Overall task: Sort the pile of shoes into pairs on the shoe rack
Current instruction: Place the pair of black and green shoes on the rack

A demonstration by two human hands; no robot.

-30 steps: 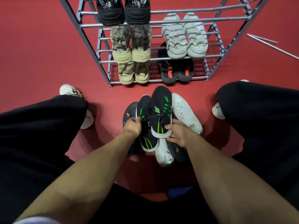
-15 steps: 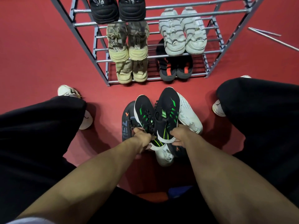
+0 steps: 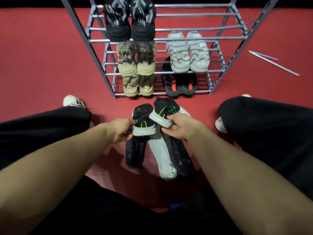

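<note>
- Lifted since the earlier view: both green-striped black shoes, now heels-up off the pile instead of lying flat.
- Gripping one shoe (image 3: pixel 144 121) by its heel with left hand (image 3: pixel 119 131), fingers closed round it.
- Clamping its mate (image 3: pixel 165 111) with right hand (image 3: pixel 179 128), the two shoes touching.
- Leaving a white shoe (image 3: pixel 165 158) and dark shoes on the floor below.
- Facing the shoe rack (image 3: pixel 194 38): free space upper right, likely next stop.

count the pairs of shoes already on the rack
5. Black pair on top left; camo pair and white pair on the middle shelf; tan pair and dark orange-marked pair at the bottom. Others could be hidden beneath.
</note>
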